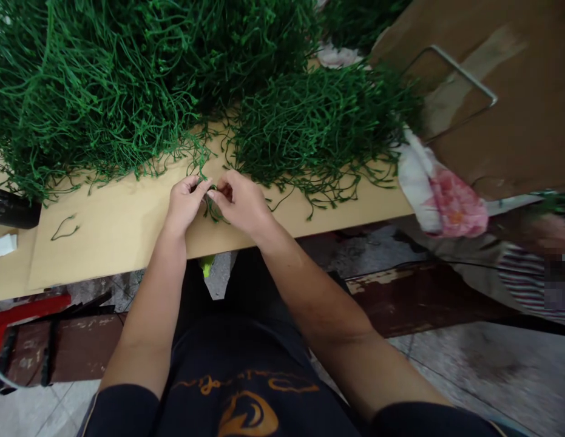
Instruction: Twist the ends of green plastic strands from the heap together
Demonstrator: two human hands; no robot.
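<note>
My left hand (pixel 186 205) and my right hand (pixel 244 205) meet close together above the front part of the cardboard-covered table (pixel 113 233). Both are closed, fingertips pinching thin green plastic plant stems (pixel 212 209) whose ends stick out above and below the fingers. Exactly how the stems pass between the fingertips is hidden. Just beyond my hands lies a large tangled heap of green plastic stems (pixel 113 91) on the left. A lower pile of similar stems (pixel 309 121) spreads to the right. One loose stem (pixel 65 229) rests alone on the cardboard at the left.
A big cardboard box (pixel 528 103) with a metal wire handle (pixel 468 76) stands at the right. Beside it hangs a white and pink floral cloth or bag (pixel 459 203). Another person in a striped garment (pixel 523 276) is at the right edge. A black object (pixel 13 208) sits far left.
</note>
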